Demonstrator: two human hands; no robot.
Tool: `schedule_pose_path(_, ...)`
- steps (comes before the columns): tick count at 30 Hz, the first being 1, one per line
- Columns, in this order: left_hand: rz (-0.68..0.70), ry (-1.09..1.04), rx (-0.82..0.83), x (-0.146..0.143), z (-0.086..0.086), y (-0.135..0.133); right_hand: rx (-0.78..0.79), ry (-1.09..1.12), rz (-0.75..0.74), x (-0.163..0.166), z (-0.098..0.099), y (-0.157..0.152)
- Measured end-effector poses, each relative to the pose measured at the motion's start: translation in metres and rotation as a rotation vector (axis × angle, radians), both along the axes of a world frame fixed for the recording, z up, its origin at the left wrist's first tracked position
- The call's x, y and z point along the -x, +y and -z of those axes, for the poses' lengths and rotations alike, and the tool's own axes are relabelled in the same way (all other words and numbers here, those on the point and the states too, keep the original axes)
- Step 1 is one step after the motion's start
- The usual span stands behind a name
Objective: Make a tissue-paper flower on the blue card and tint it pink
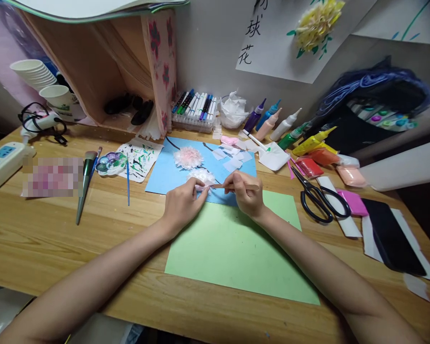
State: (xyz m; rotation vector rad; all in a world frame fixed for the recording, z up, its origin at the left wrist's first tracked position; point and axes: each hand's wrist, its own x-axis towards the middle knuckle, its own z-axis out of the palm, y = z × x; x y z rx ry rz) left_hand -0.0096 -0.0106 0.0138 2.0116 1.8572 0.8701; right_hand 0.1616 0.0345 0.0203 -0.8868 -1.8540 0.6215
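Note:
Over a blue sheet (157,174), my left hand (182,206) pinches a small pale piece of paper (202,188). My right hand (248,197) grips a thin wooden stick (219,186), its tip at the paper by my left fingertips. Just behind my left fingers lies a white ruffled flower (203,176), partly hidden by them. A pale pink ruffled flower (188,157) sits farther back on the blue sheet. Loose pale paper squares (232,164) are scattered to its right. Beneath my wrists spreads a green sheet (243,260).
Black-handled scissors (317,196) and a dark phone (394,236) lie at the right. Paint bottles (270,125) and a marker box (193,122) line the back. Brushes (87,179) and a paint palette (111,163) are at the left, near a power strip (3,165).

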Motion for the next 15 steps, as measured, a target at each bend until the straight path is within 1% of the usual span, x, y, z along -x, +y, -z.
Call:
schedule_pose_path(3,0.017,0.005,-0.049,0.0012,0.0007,0.0002,-0.059,-0.024,0.0,-0.0012,0.0044,0.0003)
schedule_pose_path(6,0.111,0.065,-0.129,0.0029,0.0026,-0.0017,-0.102,-0.066,-0.012,-0.0016,0.0073,0.0011)
schedule_pose_path(9,0.189,0.124,-0.175,0.0046,0.0056,-0.0031,-0.138,-0.102,-0.032,-0.0016,0.0089,0.0028)
schedule_pose_path(11,0.201,0.164,-0.189,0.0054,0.0069,-0.0031,-0.156,-0.113,-0.041,-0.0008,0.0096,0.0043)
schedule_pose_path(15,0.181,0.281,-0.196,0.0052,0.0059,-0.0012,-0.152,-0.094,-0.022,0.0025,0.0109,0.0063)
